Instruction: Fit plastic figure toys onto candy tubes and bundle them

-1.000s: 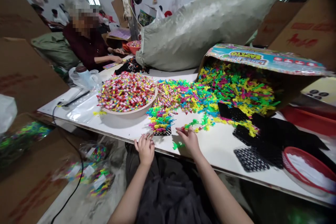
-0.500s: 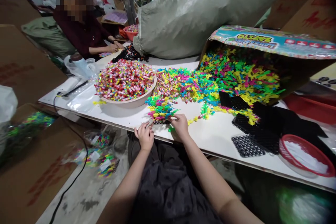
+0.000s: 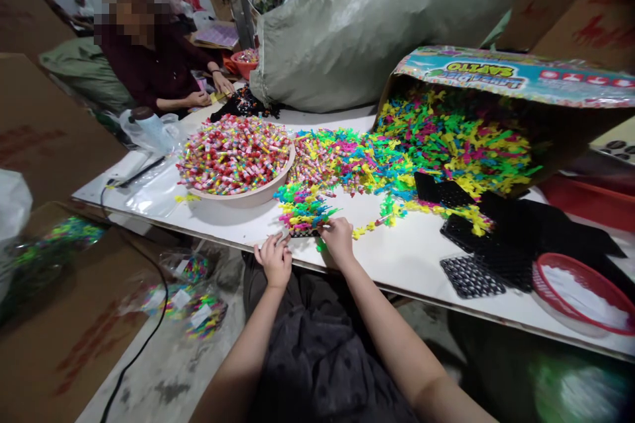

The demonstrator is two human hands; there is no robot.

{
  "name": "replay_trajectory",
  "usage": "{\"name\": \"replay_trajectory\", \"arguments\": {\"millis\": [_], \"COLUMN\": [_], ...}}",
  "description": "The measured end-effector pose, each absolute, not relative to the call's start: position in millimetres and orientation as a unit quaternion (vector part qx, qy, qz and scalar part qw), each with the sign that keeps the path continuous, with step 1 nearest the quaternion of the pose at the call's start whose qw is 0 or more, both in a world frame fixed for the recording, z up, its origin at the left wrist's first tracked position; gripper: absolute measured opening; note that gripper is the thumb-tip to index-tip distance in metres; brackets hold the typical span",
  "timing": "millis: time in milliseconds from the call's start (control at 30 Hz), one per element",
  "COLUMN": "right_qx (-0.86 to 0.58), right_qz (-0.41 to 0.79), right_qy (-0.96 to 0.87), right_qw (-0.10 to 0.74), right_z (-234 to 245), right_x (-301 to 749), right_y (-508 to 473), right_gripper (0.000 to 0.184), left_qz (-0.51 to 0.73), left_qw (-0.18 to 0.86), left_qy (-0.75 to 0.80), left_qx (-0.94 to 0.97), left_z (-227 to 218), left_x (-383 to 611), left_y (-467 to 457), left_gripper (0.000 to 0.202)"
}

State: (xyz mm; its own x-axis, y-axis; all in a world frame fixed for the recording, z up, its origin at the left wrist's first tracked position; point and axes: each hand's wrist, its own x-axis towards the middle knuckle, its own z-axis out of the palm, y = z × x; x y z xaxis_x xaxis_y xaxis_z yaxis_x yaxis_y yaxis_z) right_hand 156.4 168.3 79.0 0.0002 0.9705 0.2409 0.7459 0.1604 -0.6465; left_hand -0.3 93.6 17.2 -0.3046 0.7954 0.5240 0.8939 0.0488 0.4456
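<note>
A black perforated tray (image 3: 303,233) lies near the table's front edge, mostly covered by upright rows of small colourful plastic figures (image 3: 303,207). My left hand (image 3: 275,261) rests at its left front corner, fingers bent but slightly apart, with nothing visible in them. At the tray's right end, my right hand (image 3: 338,241) is closed in a pinch on what looks like a small plastic figure; the fingertips partly hide it. A loose green figure (image 3: 321,246) lies below that hand. Just behind the tray stands a pale basin (image 3: 238,198) heaped with small red-and-white candy-like tubes (image 3: 233,152).
More figures spill from an open carton (image 3: 461,76) at the right. Black perforated trays (image 3: 471,276) and a red basket (image 3: 538,277) lie right of my hands. A big grey sack (image 3: 367,46) lies behind. Across the table, a co-worker (image 3: 153,73) handles small items.
My right hand stays at the tray's right end, shifting only slightly. My left hand stays at the corner. The co-worker's hands have moved apart.
</note>
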Motion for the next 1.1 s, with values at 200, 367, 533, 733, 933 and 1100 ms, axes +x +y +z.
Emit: {"name": "replay_trajectory", "arguments": {"millis": [200,367,533,733,933,1100], "right_qx": [-0.634,-0.639,-0.617,-0.609,-0.605,-0.582], "right_qz": [0.151,0.157,0.164,0.174,0.157,0.167], "right_qy": [-0.684,-0.689,-0.704,-0.697,-0.693,-0.710], "right_qw": [0.328,0.302,0.311,0.336,0.359,0.360], "right_z": [78,80,86,87,77,78], "right_x": [152,152,153,153,151,152], "right_y": [165,164,160,158,158,157], "right_gripper": [0.011,0.014,0.014,0.018,0.008,0.008], "left_qz": [-0.376,-0.449,-0.472,-0.400,-0.369,-0.359], "left_qw": [0.065,0.102,0.145,0.091,0.086,0.082], "left_qy": [-0.712,-0.695,-0.625,-0.664,-0.680,-0.677], "left_qx": [-0.589,-0.552,-0.605,-0.625,-0.627,-0.637], "left_z": [14,36,108,164,165,167], "left_x": [-3,9,47,65,59,53], "left_y": [95,83,83,109,107,107], "left_gripper": [0.028,0.028,0.025,0.022,0.018,0.019]}}
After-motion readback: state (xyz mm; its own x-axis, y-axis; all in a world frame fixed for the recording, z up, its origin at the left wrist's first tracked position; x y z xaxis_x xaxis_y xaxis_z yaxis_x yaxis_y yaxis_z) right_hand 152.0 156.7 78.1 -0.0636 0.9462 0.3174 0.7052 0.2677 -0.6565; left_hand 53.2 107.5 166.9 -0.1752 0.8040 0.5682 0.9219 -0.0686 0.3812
